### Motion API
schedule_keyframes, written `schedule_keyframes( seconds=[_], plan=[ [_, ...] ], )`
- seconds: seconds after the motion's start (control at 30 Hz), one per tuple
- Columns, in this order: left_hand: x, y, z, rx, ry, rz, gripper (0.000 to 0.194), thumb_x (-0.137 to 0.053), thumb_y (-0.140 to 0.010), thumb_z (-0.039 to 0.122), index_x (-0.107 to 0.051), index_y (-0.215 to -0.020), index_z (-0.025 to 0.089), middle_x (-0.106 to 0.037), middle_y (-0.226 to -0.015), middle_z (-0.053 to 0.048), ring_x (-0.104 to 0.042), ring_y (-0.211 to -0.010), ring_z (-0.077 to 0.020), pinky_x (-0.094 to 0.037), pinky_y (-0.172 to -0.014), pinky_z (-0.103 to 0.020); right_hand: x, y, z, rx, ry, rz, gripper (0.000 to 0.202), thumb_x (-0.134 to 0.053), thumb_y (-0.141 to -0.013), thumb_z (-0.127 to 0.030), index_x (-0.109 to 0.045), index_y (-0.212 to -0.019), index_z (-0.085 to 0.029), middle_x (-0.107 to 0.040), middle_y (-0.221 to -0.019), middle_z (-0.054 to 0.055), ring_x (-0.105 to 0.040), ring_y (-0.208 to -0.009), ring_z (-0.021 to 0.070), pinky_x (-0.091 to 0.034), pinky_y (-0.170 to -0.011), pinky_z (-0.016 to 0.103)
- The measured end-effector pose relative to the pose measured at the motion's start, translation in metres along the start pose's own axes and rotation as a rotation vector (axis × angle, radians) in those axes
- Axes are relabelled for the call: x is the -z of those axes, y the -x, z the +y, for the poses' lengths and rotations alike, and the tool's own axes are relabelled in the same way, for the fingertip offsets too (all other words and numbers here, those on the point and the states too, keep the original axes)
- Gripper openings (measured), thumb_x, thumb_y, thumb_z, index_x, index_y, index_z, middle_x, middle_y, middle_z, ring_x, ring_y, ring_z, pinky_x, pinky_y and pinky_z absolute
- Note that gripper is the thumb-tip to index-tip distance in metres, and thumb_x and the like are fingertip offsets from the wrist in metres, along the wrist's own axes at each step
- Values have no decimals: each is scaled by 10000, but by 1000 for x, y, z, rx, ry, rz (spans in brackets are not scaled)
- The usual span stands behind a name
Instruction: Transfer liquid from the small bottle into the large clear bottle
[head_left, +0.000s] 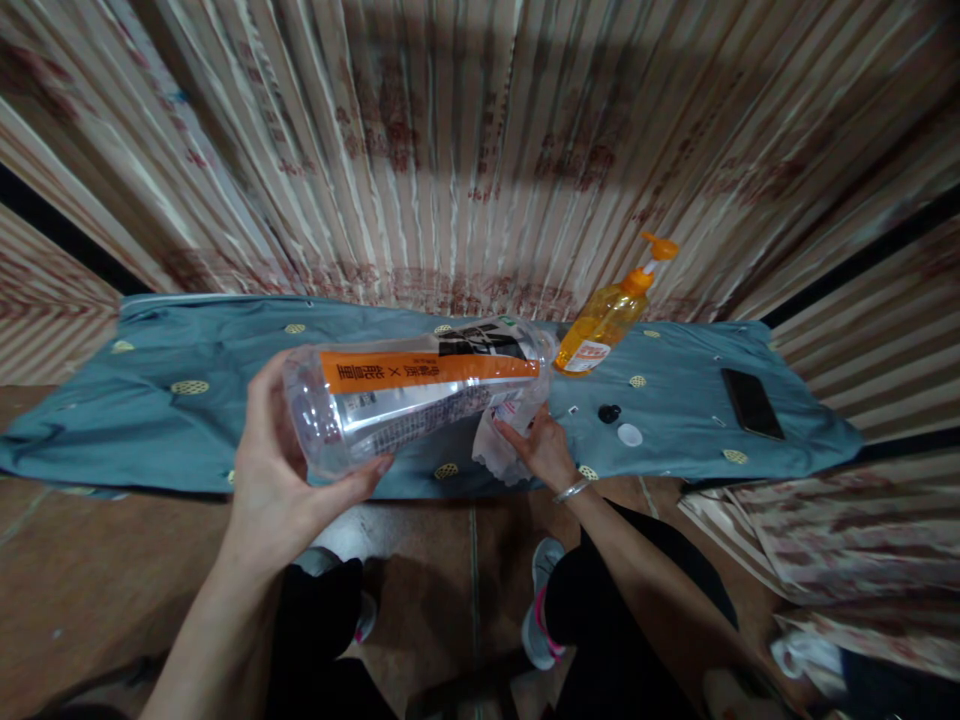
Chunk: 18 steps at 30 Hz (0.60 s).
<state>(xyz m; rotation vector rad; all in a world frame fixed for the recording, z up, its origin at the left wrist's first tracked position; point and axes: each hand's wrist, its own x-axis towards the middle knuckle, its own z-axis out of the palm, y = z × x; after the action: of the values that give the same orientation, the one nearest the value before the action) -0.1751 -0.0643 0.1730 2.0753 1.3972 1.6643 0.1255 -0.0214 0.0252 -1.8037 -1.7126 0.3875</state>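
Note:
A large clear plastic bottle (420,385) with an orange and silver label lies sideways in the air above the cloth-covered table. My left hand (289,450) is wrapped round its base end, the thumb along the near side. Close to the bottle's neck end, my right hand (544,450) pinches a crumpled white tissue (499,450) with faint print. The tissue is just under the bottle; whether it touches the plastic I cannot tell. Beyond the neck stands an orange pump bottle (604,325), partly filled with orange liquid.
The narrow table has a teal cloth (180,420) with yellow pineapple-like prints. A small black cap (609,413) and a white disc (630,435) lie right of my right hand. Farther right is a dark phone (752,403). Pleated curtains (465,150) hang behind.

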Motion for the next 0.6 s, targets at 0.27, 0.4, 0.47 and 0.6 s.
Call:
schedule_keyframes(
  seconds=[0.27,0.4,0.47,0.6],
  plan=[
    [0,1,-3,-25,-23,4,989,-884,-655,612,-546,-1468,161,-705,-1288,-151,-731,-1133,-311,-660,-919,-467,0,-1,0,-1,12,-11,519,-710,-895,-569,-549,-1184,-169,-794,-961,146,-788,-883,319,-597,-758,375],
    [1,2,-2,-16,-10,7,1005,-885,-650,620,-540,-1480,169,-696,-1313,-153,-724,-1156,-310,-655,-939,-468,-1,-1,2,-19,21,-9,544,-712,-893,-583,-548,-1197,-163,-796,-947,143,-787,-865,318,-594,-746,371],
    [1,2,-2,-21,-8,9,1004,-883,-651,623,-540,-1481,175,-695,-1311,-148,-726,-1150,-305,-658,-933,-462,-2,-1,3,-15,22,-8,559,-704,-893,-604,-548,-1198,-162,-796,-943,142,-786,-858,317,-594,-741,371],
    [0,3,-2,-27,-13,11,996,-880,-652,620,-542,-1481,184,-694,-1304,-138,-726,-1149,-300,-653,-945,-460,-3,-1,4,12,24,12,570,-668,-911,-629,-548,-1204,-156,-794,-965,155,-783,-861,317,-596,-748,376]
  ],
)
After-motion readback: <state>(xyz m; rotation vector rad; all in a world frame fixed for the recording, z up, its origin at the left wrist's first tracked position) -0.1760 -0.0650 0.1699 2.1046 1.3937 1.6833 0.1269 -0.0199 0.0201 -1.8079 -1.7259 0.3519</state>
